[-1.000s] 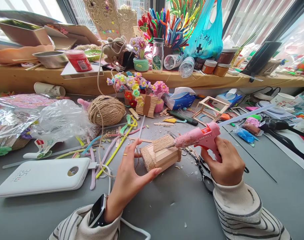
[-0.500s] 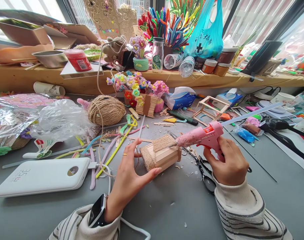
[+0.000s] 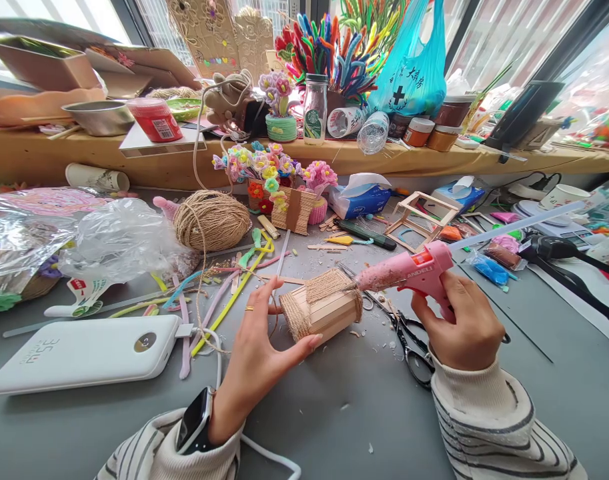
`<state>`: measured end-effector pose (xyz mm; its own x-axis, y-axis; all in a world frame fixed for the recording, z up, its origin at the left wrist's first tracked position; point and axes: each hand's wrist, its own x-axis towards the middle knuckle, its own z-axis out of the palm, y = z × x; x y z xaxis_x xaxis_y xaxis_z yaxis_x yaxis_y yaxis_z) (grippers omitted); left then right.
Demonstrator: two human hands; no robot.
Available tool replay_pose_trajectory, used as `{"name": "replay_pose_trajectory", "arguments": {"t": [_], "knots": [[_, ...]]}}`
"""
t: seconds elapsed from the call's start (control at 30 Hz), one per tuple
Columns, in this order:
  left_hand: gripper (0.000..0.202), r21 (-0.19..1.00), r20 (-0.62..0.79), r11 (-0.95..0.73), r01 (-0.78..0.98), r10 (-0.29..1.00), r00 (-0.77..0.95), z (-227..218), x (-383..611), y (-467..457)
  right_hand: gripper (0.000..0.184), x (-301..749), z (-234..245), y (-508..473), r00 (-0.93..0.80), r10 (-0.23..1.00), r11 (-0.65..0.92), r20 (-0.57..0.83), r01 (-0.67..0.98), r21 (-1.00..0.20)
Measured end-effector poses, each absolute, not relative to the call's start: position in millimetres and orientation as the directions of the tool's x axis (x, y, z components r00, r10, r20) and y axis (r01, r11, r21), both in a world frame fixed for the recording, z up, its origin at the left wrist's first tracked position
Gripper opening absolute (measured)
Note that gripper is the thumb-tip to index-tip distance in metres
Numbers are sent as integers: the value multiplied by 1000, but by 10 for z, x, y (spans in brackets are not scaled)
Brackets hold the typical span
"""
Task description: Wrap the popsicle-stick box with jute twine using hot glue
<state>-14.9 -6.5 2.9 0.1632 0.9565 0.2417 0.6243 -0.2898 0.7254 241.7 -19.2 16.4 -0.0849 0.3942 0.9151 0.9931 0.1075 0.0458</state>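
Observation:
My left hand (image 3: 257, 357) grips a small cylinder of craft sticks (image 3: 327, 312) that lies on its side on the grey table, thumb under it and fingers behind its twine-wrapped left end. A band of twine also crosses its top. My right hand (image 3: 467, 327) is closed round the handle of a pink glue gun (image 3: 411, 272). The gun's nozzle touches the top right edge of the cylinder. A clear glue stick (image 3: 514, 223) juts out of the gun's back toward the right.
A ball of jute twine (image 3: 213, 220) sits behind the cylinder, its strand trailing forward. Black scissors (image 3: 409, 343) lie under my right hand. A white power bank (image 3: 84, 353) lies at left beside pipe cleaners (image 3: 234, 287). Pipe-cleaner flower pots (image 3: 284, 193) and a stick frame (image 3: 421, 217) stand further back.
My right hand and the glue gun have drifted a little to the right, with the nozzle sliding along the cylinder's top edge. My left hand and the cylinder stay put.

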Motion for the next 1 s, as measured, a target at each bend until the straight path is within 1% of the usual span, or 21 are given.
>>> {"name": "replay_pose_trajectory", "arguments": {"t": [0.2,0.57,1.0], "knots": [[75,716,250,-295,633,955,161,46,-136,-67,34,2437,184,-243,-81,409,82,909,995,52],[73,717,255,-299,629,953,162,58,-129,-74,44,2429,210,-269,-108,375,73,921,994,87],[75,718,280,-313,622,948,153,40,-126,-76,45,2424,255,-312,-119,340,75,933,992,99]]}}
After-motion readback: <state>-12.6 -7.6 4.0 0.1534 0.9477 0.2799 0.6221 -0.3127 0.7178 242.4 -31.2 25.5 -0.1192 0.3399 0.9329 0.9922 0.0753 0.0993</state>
